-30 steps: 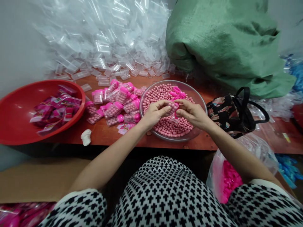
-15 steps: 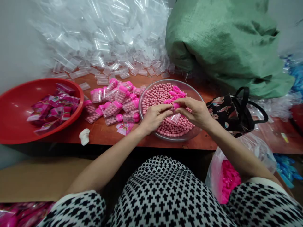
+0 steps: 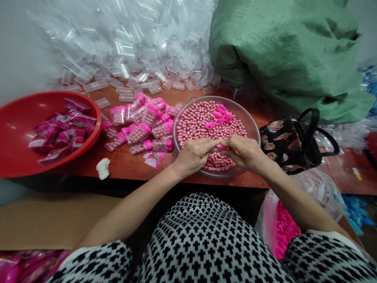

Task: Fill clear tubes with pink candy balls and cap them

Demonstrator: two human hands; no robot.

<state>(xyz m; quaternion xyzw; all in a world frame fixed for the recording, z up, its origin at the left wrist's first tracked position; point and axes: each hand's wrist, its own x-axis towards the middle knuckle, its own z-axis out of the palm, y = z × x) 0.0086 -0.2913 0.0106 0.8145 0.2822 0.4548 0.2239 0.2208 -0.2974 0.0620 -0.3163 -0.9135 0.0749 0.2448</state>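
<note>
My left hand and my right hand meet over the near side of a clear bowl full of small pink balls. Both hands have their fingers closed around a small clear container with a pink cap, mostly hidden between them. A few loose pink caps lie on the balls at the far side. Left of the bowl lies a heap of filled pink-capped containers.
A red basin with pink wrapped packs stands at the left. A mound of clear empty containers lies at the back, next to a green sack. A black patterned bag sits right of the bowl. A plastic bag of pink caps hangs below the table.
Both hands have dropped toward the near rim of the bowl, still holding the small container together. The view has tilted slightly.
</note>
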